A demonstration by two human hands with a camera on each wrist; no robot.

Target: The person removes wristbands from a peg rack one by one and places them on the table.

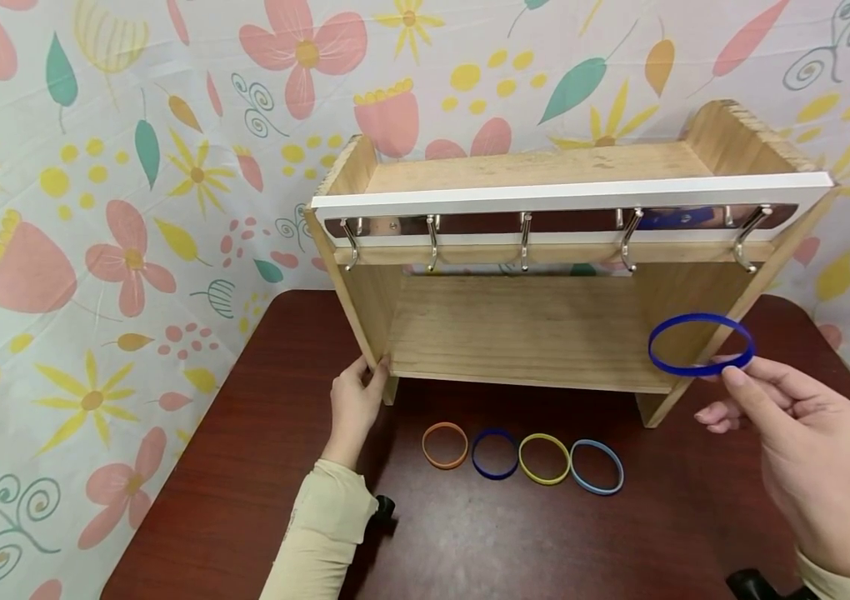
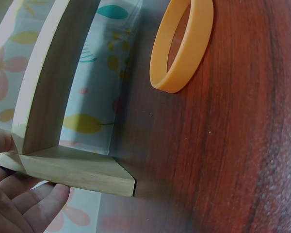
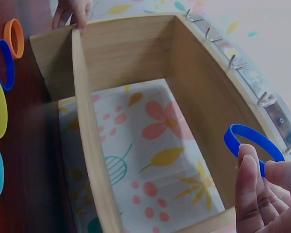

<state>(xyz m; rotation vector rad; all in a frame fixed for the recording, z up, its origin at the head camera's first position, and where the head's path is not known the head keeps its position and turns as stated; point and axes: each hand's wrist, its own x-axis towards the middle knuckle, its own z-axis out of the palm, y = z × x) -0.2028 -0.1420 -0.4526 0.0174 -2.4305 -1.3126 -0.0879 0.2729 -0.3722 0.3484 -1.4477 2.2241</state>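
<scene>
My right hand pinches a blue silicone wristband between thumb and fingers. It holds the band up in front of the right side of a wooden shelf, below the rightmost metal hook. In the right wrist view, the pinched wristband tilts near the hook rail. My left hand grips the lower left side panel of the shelf. Its thumb and fingers lie on opposite sides of the wood in the left wrist view, near the panel's foot.
On the dark red table, before the shelf, lie an orange wristband, a dark blue one, a yellow one and a light blue one in a row. Several hooks line the shelf's white-edged rail. Patterned cloth hangs behind.
</scene>
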